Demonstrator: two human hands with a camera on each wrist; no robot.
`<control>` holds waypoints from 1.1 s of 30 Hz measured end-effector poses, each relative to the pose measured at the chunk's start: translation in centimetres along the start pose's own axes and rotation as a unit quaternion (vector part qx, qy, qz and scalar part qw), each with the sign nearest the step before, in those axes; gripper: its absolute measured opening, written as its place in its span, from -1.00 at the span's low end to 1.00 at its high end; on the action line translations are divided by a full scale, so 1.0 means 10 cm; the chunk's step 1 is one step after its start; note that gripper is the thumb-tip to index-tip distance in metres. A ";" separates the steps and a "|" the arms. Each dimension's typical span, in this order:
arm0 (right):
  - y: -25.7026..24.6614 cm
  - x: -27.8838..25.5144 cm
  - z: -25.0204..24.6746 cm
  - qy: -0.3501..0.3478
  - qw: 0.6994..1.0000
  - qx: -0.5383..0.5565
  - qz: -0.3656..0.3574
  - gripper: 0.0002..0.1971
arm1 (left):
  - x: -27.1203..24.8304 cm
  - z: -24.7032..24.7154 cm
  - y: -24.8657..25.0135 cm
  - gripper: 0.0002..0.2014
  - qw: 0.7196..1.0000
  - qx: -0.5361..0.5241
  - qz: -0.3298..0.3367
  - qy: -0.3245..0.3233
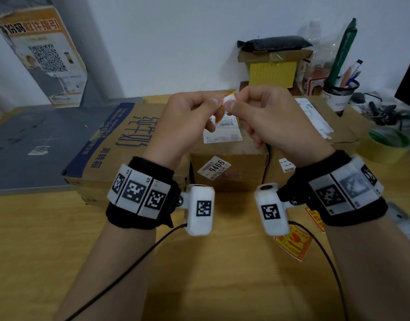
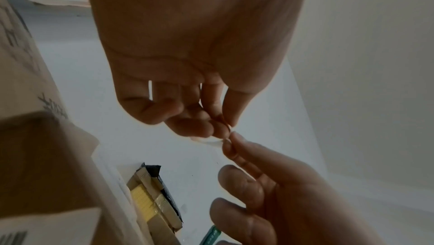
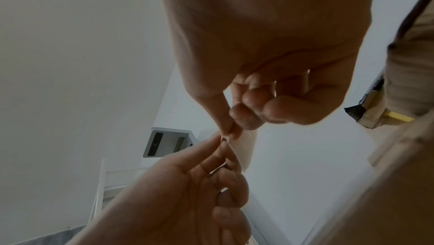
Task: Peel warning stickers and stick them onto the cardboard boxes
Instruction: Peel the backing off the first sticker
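Both hands are raised over the middle cardboard box (image 1: 229,167). Between them is a small warning sticker (image 1: 227,98), white backing uppermost, its orange face (image 1: 219,115) curling down below. My left hand (image 1: 217,103) pinches its left edge with thumb and forefinger. My right hand (image 1: 233,101) pinches the white backing at the right. The wrist views show the same pinch: the left fingertips (image 2: 223,124), the right fingertips (image 3: 232,126), and the pale backing strip (image 3: 244,148) between them. A larger blue-printed box (image 1: 116,144) lies left and a third box (image 1: 315,126) right.
Two more orange warning stickers (image 1: 294,245) (image 1: 315,217) lie on the wooden table (image 1: 48,239) under my right wrist. At the back stand a taped box with yellow sheets (image 1: 272,72) and a mesh pen holder (image 1: 340,91). A tape roll (image 1: 389,144) sits at the right.
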State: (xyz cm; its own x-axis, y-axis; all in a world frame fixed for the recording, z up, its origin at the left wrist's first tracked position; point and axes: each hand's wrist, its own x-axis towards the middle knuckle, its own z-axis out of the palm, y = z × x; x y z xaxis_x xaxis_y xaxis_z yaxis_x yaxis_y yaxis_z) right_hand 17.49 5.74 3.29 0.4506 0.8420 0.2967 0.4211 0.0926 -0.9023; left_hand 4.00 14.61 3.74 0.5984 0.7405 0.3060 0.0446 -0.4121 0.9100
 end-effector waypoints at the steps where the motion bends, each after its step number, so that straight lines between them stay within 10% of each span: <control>1: 0.00 0.00 0.00 -0.001 1.000 0.003 -0.003 -0.77 | 0.00 0.00 0.01 -0.72 1.000 -0.012 -0.013 -0.005; 33: 0.06 0.02 -0.02 -0.036 0.999 0.025 0.003 -0.69 | 0.03 -0.06 -0.05 -0.75 0.998 -0.009 -0.060 0.029</control>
State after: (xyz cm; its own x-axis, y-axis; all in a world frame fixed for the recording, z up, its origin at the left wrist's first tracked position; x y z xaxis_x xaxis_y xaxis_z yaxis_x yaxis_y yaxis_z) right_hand 17.97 5.90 2.86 0.3934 0.8788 0.2699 0.3775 0.1133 -0.9191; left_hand 3.69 15.38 3.55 0.5422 0.8136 0.2103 0.0976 -0.3095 0.9459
